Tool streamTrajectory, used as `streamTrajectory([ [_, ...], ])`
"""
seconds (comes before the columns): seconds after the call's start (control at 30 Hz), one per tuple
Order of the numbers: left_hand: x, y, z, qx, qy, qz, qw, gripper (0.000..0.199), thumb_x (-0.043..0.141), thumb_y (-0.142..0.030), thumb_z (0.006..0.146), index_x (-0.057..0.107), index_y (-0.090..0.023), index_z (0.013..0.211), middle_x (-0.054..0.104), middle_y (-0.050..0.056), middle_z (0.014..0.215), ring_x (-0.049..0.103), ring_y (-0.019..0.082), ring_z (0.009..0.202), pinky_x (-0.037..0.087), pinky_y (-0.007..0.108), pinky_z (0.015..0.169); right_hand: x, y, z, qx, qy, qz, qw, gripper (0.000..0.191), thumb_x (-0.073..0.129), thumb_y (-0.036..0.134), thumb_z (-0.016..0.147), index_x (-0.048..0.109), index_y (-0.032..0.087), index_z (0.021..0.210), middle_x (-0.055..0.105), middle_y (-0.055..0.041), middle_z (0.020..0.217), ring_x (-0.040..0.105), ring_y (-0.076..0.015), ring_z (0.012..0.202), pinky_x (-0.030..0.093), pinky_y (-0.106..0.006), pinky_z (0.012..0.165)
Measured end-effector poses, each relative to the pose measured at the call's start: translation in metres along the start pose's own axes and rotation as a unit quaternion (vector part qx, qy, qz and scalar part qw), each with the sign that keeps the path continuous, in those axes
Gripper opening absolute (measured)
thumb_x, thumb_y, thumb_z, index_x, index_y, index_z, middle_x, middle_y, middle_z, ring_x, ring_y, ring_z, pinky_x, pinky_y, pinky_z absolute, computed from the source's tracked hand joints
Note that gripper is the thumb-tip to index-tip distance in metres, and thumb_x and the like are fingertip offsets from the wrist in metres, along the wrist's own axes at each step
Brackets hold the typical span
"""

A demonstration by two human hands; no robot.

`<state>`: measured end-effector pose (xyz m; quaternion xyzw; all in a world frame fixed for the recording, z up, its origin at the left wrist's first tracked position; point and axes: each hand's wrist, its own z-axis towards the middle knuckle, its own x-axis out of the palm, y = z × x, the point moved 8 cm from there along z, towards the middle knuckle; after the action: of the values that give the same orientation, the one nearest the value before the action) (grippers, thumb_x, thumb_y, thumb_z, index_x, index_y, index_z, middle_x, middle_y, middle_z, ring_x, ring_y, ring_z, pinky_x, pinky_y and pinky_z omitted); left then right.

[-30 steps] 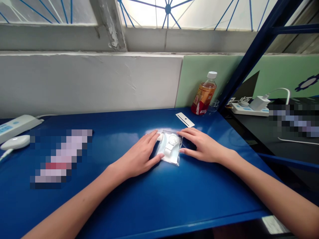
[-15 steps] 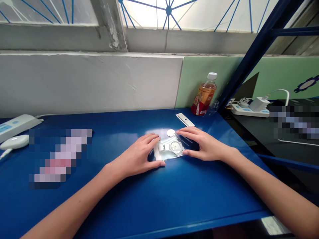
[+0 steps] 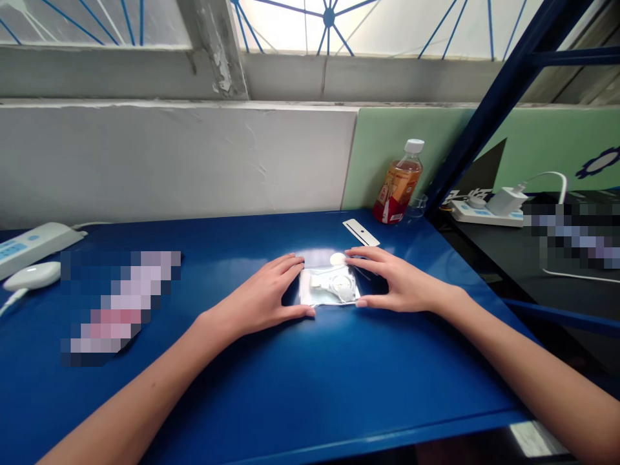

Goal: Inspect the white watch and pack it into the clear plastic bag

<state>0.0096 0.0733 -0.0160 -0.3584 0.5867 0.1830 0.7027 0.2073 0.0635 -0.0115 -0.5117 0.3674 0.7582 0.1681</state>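
Note:
A wristwatch (image 3: 341, 286) with a pale band lies inside a clear plastic bag (image 3: 320, 298), flat on the blue table (image 3: 310, 387). At the bag's left edge is my left hand (image 3: 264, 294), palm down, thumb and fingers spread apart. My right hand (image 3: 400, 278) rests at the right edge, its fingers also apart, the thumb by the lower corner. Its fingertips come close to a small white disc (image 3: 338, 259) above the bag; whether they touch it I cannot tell. Neither hand is closed around the bag.
A white slotted strip (image 3: 361, 232) lies behind my right hand. Farther back a drink bottle (image 3: 398, 184) stands by the wall. On the left are a power strip (image 3: 41, 245), a white oval device (image 3: 33, 276) and a blurred-out object (image 3: 123, 303). A blue frame post (image 3: 489, 110) rises at the right.
The bag with the watch has turned slightly and lies straighter. My left hand has drawn a little to the left, off the bag's top. The right hand has barely moved.

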Motion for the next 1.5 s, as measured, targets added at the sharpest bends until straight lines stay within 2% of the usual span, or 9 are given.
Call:
streamTrajectory([
  [0.4,0.002,0.0,0.001,0.002,0.012,0.01,1.0,0.09,0.051,-0.077,0.083,0.043,-0.014,0.146,0.042,0.017,0.152,0.037,0.033,0.142,0.036,0.047,0.114,0.004,-0.006,0.001,0.038,0.017,0.033,0.999,0.076,0.07,0.058,0.08,0.051,0.02,0.142,0.048,-0.0155,0.147,0.046,-0.0342,0.134,0.042,-0.051,0.109],
  [0.8,0.002,-0.001,-0.001,0.004,0.01,0.02,1.0,0.089,0.052,-0.075,0.084,0.043,-0.012,0.146,0.042,0.018,0.152,0.038,0.035,0.141,0.036,0.047,0.113,-0.001,-0.004,0.0,0.014,0.008,0.011,1.0,0.077,0.07,0.059,0.079,0.051,0.016,0.14,0.048,-0.0168,0.147,0.045,-0.0342,0.136,0.042,-0.049,0.11],
  [1.0,0.0,-0.004,-0.003,0.014,-0.011,0.053,0.998,0.082,0.051,-0.071,0.087,0.048,-0.008,0.141,0.029,0.02,0.158,0.038,0.037,0.14,0.039,0.048,0.111,0.001,-0.007,0.0,0.03,0.013,0.004,0.999,0.077,0.07,0.059,0.079,0.054,0.013,0.138,0.048,-0.018,0.147,0.046,-0.034,0.135,0.042,-0.048,0.11],
  [1.17,-0.002,-0.011,-0.003,0.052,-0.041,0.052,0.996,0.069,0.057,-0.063,0.088,0.054,-0.012,0.135,0.036,0.019,0.155,0.042,0.038,0.137,0.04,0.05,0.109,0.001,-0.005,0.0,0.024,0.008,0.0,1.0,0.071,0.068,0.056,0.082,0.055,0.013,0.137,0.051,-0.0189,0.144,0.049,-0.0346,0.132,0.044,-0.049,0.108],
  [1.3,-0.004,-0.014,-0.001,0.066,-0.054,0.037,0.996,0.064,0.061,-0.055,0.089,0.051,-0.013,0.136,0.051,0.018,0.143,0.049,0.035,0.131,0.041,0.05,0.108,0.0,-0.001,0.0,0.005,0.005,-0.014,1.0,0.068,0.064,0.055,0.086,0.052,0.014,0.14,0.051,-0.0188,0.144,0.049,-0.0346,0.132,0.045,-0.05,0.107],
  [1.37,-0.004,-0.015,-0.001,0.068,-0.055,0.031,0.996,0.065,0.062,-0.053,0.09,0.047,-0.012,0.139,0.056,0.018,0.138,0.052,0.032,0.128,0.041,0.049,0.108,-0.001,0.0,-0.001,0.0,0.006,-0.021,1.0,0.071,0.064,0.056,0.085,0.05,0.014,0.142,0.049,-0.0192,0.145,0.048,-0.0352,0.133,0.044,-0.05,0.107],
  [1.5,-0.006,-0.014,-0.001,0.061,-0.064,0.028,0.996,0.072,0.064,-0.053,0.088,0.041,-0.012,0.143,0.055,0.018,0.139,0.051,0.033,0.129,0.042,0.049,0.107,-0.003,0.003,-0.001,-0.011,0.008,-0.019,1.0,0.083,0.073,0.057,0.077,0.047,0.017,0.145,0.048,-0.0185,0.147,0.047,-0.0361,0.133,0.043,-0.051,0.108],
])
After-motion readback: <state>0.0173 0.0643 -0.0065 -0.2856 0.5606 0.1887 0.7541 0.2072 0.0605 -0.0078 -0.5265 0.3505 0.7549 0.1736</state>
